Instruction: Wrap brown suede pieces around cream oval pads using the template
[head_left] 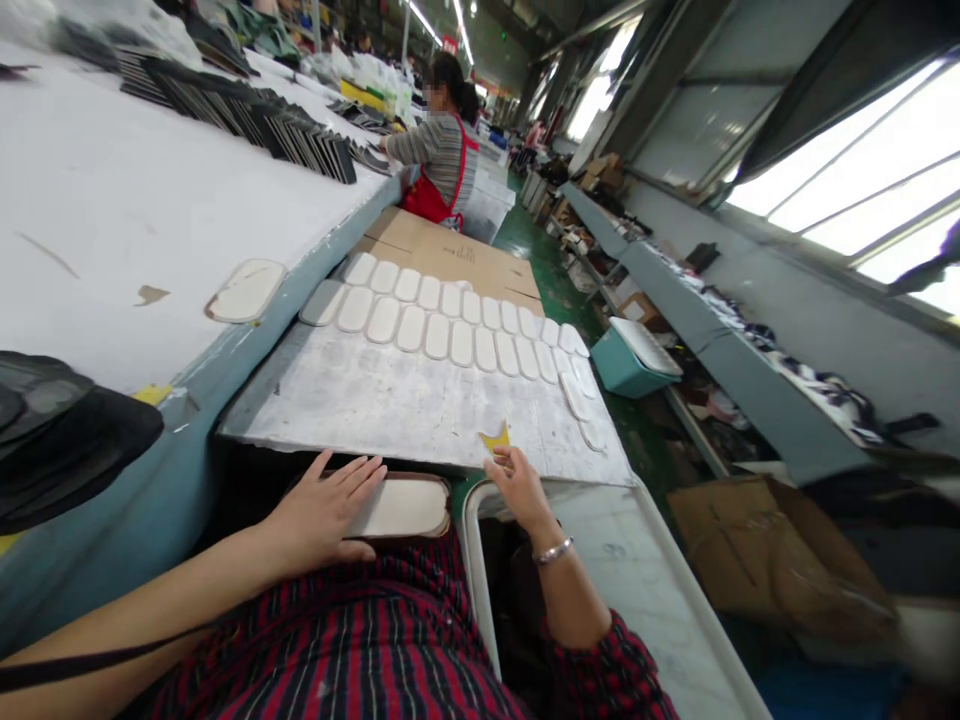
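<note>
My left hand lies flat, fingers stretched, over a small stack of white rounded-oblong pieces with brown edges at my lap. My right hand is at the near edge of a whitish board, its thumb and fingers closed at the lower end of a pointed yellow scrap. On that board, similar white oblong pieces lie side by side in two rows, with a few more down the right side. One more oblong piece rests on the white table to the left.
Black fabric pieces lie at the left table edge, and dark strips stand in a row farther back. A co-worker in a red apron is ahead. Right of me are a white-rimmed bin, a teal box and a cardboard box.
</note>
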